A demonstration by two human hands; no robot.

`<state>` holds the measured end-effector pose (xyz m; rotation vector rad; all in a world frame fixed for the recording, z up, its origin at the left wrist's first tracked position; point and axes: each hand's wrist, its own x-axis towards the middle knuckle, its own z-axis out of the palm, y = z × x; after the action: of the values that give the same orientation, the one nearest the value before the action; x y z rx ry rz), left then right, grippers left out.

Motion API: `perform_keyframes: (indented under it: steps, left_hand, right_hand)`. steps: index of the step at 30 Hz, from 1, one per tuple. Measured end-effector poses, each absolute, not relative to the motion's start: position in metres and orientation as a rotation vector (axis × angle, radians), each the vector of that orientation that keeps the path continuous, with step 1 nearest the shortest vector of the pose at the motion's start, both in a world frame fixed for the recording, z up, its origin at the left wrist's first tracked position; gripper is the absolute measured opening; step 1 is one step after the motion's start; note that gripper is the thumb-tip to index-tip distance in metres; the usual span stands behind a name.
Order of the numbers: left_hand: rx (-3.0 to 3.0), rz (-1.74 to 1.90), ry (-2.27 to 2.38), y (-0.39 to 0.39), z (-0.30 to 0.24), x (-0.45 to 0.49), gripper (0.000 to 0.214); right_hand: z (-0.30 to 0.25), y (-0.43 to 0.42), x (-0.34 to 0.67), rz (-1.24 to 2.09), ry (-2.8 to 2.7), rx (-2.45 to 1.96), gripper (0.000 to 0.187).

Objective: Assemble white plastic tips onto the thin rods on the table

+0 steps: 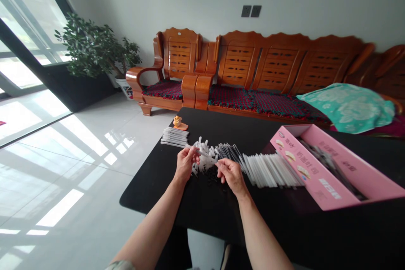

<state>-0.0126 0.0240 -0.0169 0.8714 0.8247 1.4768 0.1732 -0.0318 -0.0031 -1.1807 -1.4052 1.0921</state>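
Between my hands runs a slim whitish pen (202, 153), tilted down to the right. My left hand (186, 163) is closed around its upper left part. The fingertips of my right hand (231, 174) pinch at its lower right end; the exact part between them is too small to make out. Just behind lie a pile of white pen caps (204, 145) and a fan of thin dark-tipped refills (228, 151). Small black pieces (210, 176) are scattered below the hands. A row of translucent pen barrels (268, 170) lies to the right, and a stack of whitish pens (174, 136) to the left.
A pink open box (316, 177) with dark contents stands on the black table (158, 177) at the right. An orange figurine (178, 122) sits at the far left edge. Behind are a wooden sofa (240, 63), a turquoise cloth (351, 105) and a potted plant (95, 46).
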Motion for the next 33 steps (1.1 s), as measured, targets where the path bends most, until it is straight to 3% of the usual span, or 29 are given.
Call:
perform_keyframes:
  steps: [33]
  left_hand:
    - [0.85,1.5,0.833,0.0243,-0.0194,-0.0123,0.036]
  right_hand:
    - [-0.0046,-0.0327,0.1731,0.912,-1.449,-1.279,0.025]
